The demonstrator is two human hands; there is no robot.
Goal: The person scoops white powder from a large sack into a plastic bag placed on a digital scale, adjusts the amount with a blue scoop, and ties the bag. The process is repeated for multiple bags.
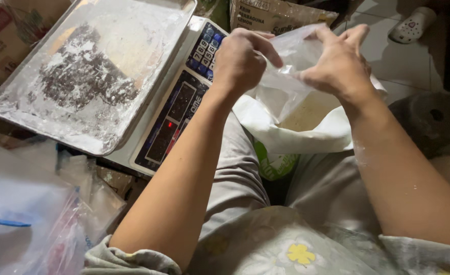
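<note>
Pinching the mouth of a clear plastic bag (291,61), both hands work w/ fingers closed on its rim: left hand (240,58) curled tight, right hand (337,63) gripping the opposite edge. Bag hangs over an open white sack (286,135) of pale powder btwn the knees. Looks empty so far, filling not yet done. Floury tray (90,71) sits on the scale (176,119), left.

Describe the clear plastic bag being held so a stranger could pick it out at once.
Start at the metal tray dusted with flour on the digital scale. Just right of the scale, the left hand and right hand pinch the clear plastic bag between them. Unlike the large white sack under it, it is see-through and raised.
</note>
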